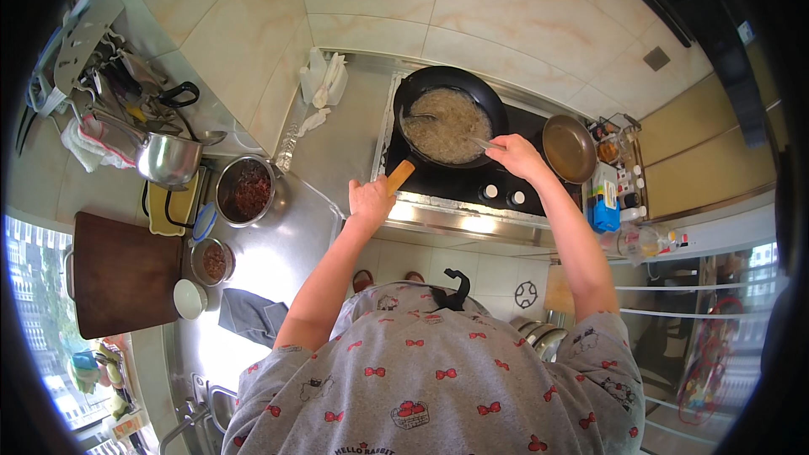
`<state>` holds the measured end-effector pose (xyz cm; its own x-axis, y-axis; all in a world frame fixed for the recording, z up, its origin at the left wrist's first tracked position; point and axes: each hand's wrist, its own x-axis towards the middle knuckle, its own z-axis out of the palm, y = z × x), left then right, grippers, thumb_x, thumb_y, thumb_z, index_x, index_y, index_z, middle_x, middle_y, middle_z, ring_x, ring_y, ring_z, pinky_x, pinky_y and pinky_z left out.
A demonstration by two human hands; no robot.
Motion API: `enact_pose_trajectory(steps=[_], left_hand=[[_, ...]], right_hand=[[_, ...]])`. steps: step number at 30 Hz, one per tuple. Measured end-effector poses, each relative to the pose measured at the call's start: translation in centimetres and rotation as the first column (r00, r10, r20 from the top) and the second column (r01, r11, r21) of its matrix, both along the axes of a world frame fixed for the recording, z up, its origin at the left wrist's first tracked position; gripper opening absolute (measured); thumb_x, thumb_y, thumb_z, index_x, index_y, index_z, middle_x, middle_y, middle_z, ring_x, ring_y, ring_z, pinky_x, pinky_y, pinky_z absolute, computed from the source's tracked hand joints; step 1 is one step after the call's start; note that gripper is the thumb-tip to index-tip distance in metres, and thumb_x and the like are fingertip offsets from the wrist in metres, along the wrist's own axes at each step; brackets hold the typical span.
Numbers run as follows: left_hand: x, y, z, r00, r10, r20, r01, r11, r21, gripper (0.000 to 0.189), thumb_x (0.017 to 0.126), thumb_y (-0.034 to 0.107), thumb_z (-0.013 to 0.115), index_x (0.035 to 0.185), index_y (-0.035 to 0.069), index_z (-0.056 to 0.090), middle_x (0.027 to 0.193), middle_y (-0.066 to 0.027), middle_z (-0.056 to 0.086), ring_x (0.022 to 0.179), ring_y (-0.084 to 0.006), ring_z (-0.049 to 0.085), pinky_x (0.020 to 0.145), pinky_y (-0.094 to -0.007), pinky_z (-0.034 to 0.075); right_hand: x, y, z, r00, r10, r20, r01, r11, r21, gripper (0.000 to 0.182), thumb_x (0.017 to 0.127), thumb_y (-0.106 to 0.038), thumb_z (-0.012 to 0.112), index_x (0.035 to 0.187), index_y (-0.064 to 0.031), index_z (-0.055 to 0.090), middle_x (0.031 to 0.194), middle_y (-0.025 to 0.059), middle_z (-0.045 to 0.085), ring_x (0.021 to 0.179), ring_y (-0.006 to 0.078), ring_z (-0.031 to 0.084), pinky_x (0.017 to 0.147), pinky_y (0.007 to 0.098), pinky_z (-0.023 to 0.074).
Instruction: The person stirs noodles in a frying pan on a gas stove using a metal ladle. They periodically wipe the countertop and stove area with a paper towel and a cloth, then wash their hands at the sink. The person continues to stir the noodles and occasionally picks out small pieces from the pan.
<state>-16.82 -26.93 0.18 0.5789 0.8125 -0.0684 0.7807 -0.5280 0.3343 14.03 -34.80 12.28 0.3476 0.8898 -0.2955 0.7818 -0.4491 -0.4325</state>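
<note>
A black wok [496,91] sits on the gas stove [436,183], filled with a bubbling, frothy pale-brown liquid [452,117]. My left hand [370,203] is closed around the wok's wooden handle [401,177]. In my right hand [517,155] is the handle of a metal utensil [485,143], which slants into the froth. A dark, curved utensil head [422,117] shows at the wok's left side; whether it belongs to the same utensil I cannot tell. Whatever lies beneath the froth is hidden.
A brown frying pan [569,148] stands right of the wok, beside seasoning bottles [631,196]. Left are a steel pot of dark reddish food [251,193], a smaller bowl [213,262], a white bowl [189,299], a grey cloth [253,317] and a cutting board [123,275].
</note>
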Motion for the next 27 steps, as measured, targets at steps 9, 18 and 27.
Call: enact_pose_trajectory(steps=[9, 18, 27], left_hand=[[0.1, 0.2, 0.1, 1.0, 0.002, -0.026, -0.003, 0.999, -0.034, 0.03, 0.078, 0.031, 0.065, 0.097, 0.008, 0.061, 0.079, -0.0158, 0.07, 0.076, -0.0299, 0.067, 0.083, -0.0381, 0.038], [0.1, 0.0, 0.4, 1.0, 0.008, -0.021, -0.009, 0.999, -0.035, 0.029, 0.078, 0.031, 0.065, 0.095, 0.008, 0.061, 0.078, -0.0157, 0.069, 0.076, -0.0301, 0.067, 0.084, -0.0382, 0.037], [0.2, 0.2, -0.2, 1.0, 0.01, -0.023, -0.01, 1.0, -0.029, 0.028, 0.077, 0.03, 0.067, 0.093, 0.008, 0.06, 0.076, -0.0149, 0.069, 0.074, -0.0306, 0.066, 0.082, -0.0389, 0.038]], right_hand=[[0.5, -3.8, 3.6, 0.998, 0.05, 0.036, -0.049, 0.998, -0.031, 0.036, 0.083, -0.033, 0.066, 0.109, -0.0072, 0.068, 0.1, 0.0152, 0.069, 0.095, 0.0315, 0.065, 0.083, 0.039, 0.0502], [0.5, -7.7, 9.5, 0.971, 0.046, 0.236, -0.023, 0.995, -0.098, 0.036, 0.083, -0.034, 0.065, 0.111, -0.0105, 0.068, 0.106, 0.0125, 0.068, 0.103, 0.0309, 0.063, 0.086, 0.0408, 0.0493], [-0.6, -8.7, 7.6, 0.886, 0.073, 0.458, -0.017, 0.992, -0.126, 0.029, 0.084, -0.032, 0.066, 0.107, -0.0141, 0.069, 0.093, 0.0109, 0.07, 0.092, 0.031, 0.065, 0.078, 0.0435, 0.0508]])
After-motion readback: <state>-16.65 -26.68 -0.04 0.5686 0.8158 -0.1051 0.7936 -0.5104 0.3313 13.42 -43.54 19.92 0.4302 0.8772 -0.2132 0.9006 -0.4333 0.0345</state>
